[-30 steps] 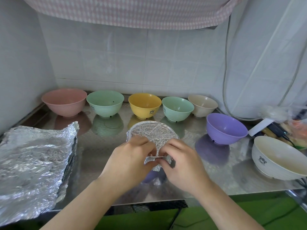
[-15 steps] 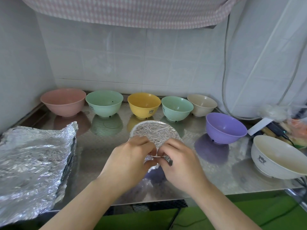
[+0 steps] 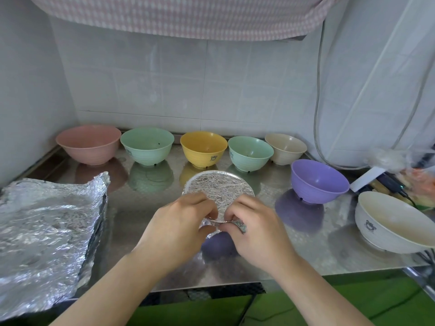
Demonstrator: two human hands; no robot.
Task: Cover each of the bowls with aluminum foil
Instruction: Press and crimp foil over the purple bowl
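A foil-covered bowl (image 3: 219,188) stands at the middle of the steel counter (image 3: 263,252), its top wrapped in crinkled aluminum foil. My left hand (image 3: 179,222) and my right hand (image 3: 256,227) pinch the foil's near edge against the bowl's rim, thumbs almost meeting. Uncovered bowls line the back: pink bowl (image 3: 89,144), green bowl (image 3: 147,145), yellow bowl (image 3: 203,148), second green bowl (image 3: 250,152), beige bowl (image 3: 285,148). A purple bowl (image 3: 317,181) and a large white bowl (image 3: 390,223) stand to the right.
Loose sheets of aluminum foil (image 3: 44,229) lie stacked at the counter's left. Cables and small clutter (image 3: 386,182) sit at the far right. A tiled wall (image 3: 188,83) closes the back, and a checked cloth (image 3: 179,15) hangs overhead.
Both hands stay on the near rim, working the foil edge. The covered bowl has shifted slightly, and the foil's left flap now lies tighter against the rim.
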